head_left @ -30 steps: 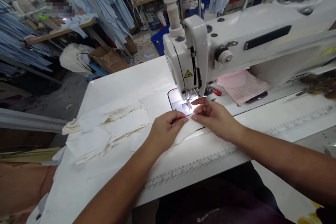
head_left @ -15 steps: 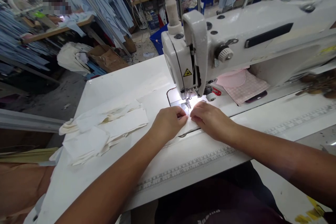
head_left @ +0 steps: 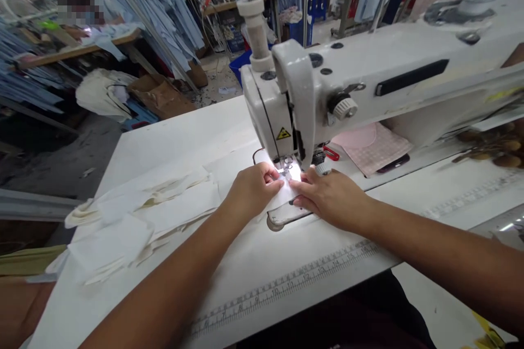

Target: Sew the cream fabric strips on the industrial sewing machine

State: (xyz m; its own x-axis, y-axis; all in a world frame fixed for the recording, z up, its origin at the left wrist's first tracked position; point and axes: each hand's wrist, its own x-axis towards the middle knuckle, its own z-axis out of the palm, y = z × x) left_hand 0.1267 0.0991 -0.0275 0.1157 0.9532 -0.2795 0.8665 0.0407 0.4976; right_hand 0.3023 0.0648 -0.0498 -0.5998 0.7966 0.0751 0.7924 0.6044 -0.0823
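Note:
A white sewing machine (head_left: 282, 109) stands over the white table, its lamp lighting the needle area. Just left of the presser foot (head_left: 287, 166), my left hand (head_left: 256, 188) pinches the edge of a white fabric piece (head_left: 282, 194). My right hand (head_left: 327, 193) is on the right side of the foot, its fingers spread on the same fabric. The fabric lies under the foot, partly hidden by my fingers. Loose stacks of white fabric pieces (head_left: 180, 207) lie to the left of my left hand.
A pink checked cloth (head_left: 379, 147) lies under the machine arm, near a red clip (head_left: 331, 154). Printed ruler marks (head_left: 286, 289) run along the table's front edge. Behind are a cardboard box (head_left: 164, 95), hanging blue garments (head_left: 164, 11) and a person at another table (head_left: 102, 43).
The view has shifted, so the machine appears lower and further left. My right fingers have spread and moved slightly away from the needle. My left hand stays pinched beside the foot.

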